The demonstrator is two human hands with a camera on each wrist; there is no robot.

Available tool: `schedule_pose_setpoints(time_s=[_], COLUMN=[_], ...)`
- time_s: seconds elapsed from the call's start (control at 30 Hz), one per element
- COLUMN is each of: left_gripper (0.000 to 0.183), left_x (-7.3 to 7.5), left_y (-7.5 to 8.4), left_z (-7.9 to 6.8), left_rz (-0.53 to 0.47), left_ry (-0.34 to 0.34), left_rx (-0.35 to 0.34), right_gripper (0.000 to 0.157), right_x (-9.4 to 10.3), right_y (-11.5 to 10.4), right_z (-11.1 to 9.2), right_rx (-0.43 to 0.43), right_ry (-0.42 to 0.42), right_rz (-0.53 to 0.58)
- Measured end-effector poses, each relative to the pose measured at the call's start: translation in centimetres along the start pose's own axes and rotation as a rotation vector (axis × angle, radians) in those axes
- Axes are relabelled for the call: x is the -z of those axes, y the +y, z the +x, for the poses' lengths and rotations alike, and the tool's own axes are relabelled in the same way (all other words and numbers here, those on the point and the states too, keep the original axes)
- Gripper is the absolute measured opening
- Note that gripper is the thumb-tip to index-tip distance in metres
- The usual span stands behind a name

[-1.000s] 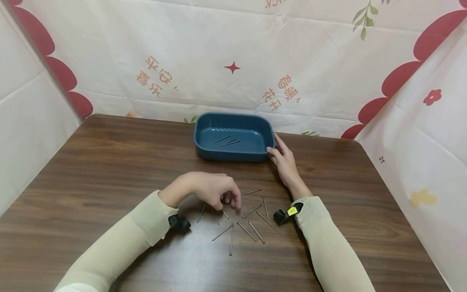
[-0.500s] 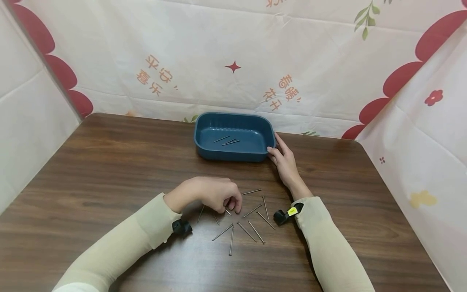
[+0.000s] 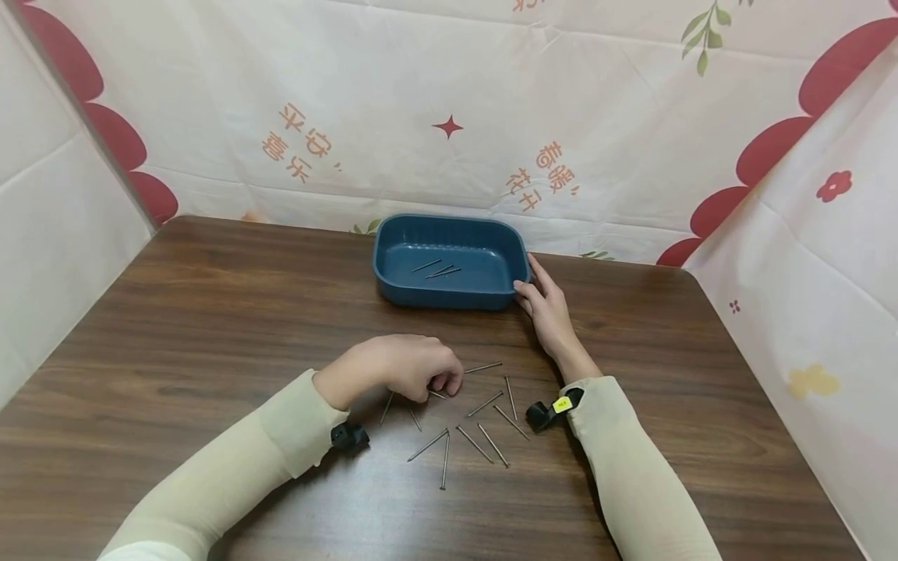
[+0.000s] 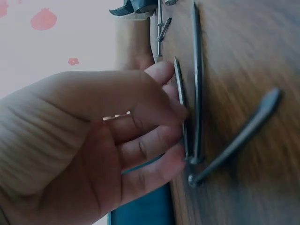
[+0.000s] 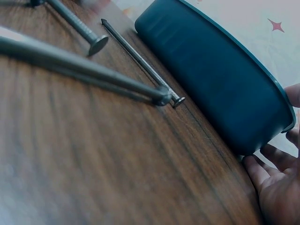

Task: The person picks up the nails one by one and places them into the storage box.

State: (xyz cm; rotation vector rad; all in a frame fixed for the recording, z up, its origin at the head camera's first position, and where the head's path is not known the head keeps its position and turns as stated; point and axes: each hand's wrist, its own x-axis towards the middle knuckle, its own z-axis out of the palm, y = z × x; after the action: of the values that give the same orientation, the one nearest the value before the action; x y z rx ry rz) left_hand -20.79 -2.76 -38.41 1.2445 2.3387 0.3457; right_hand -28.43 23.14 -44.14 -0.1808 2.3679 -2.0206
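Observation:
My left hand [image 3: 419,366] is low over the table, thumb and fingers curled and pinching a nail [image 4: 180,89]; part of that nail is hidden by the fingers. Two more nails lie close beside the hand in the left wrist view, one long nail [image 4: 197,79] and one slanting nail [image 4: 239,140]. My right hand [image 3: 550,315] grips the right front corner of a dark blue plastic basin [image 3: 449,299], thumb at the rim and fingers outside along the wall. Several nails [image 3: 436,273] lie on the basin's floor.
Several loose nails [image 3: 494,446] are spread over the brown wooden table [image 3: 295,288] between my arms. One nail [image 5: 140,61] lies just in front of the basin. A white printed cloth [image 3: 449,78] hangs behind the table's back edge.
My left hand has lowered onto a nail, and the nail has shifted and turned slightly with the fingers. The right hand and the basin have stayed in place.

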Motion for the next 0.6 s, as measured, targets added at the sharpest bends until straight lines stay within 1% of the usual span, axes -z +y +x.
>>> schedule_pose_setpoints(time_s=[0.13,0.33,0.47,0.6], left_gripper=[0.039,0.037,0.036,0.037], left_x=[-0.04,-0.08,-0.05,0.12], left_y=[0.48,0.78,0.72,0.51], left_z=[0.00,0.09,0.19,0.25], left_rz=[0.036,0.069,0.063,0.031], left_ry=[0.014,0.013,0.004,-0.019], left_rx=[0.017,0.039,0.037,0.021], right_gripper=[0.063,0.063,0.062,0.063], right_x=[-0.04,-0.04,-0.06,-0.10], right_y=[-0.04,-0.23,-0.25,-0.26], right_z=[0.06,0.07,0.06,-0.04], right_rx=[0.001,-0.004,-0.006,-0.006], right_ry=[0.001,0.006,0.011,0.008], right_rz=[0.004,-0.002,-0.009,-0.007])
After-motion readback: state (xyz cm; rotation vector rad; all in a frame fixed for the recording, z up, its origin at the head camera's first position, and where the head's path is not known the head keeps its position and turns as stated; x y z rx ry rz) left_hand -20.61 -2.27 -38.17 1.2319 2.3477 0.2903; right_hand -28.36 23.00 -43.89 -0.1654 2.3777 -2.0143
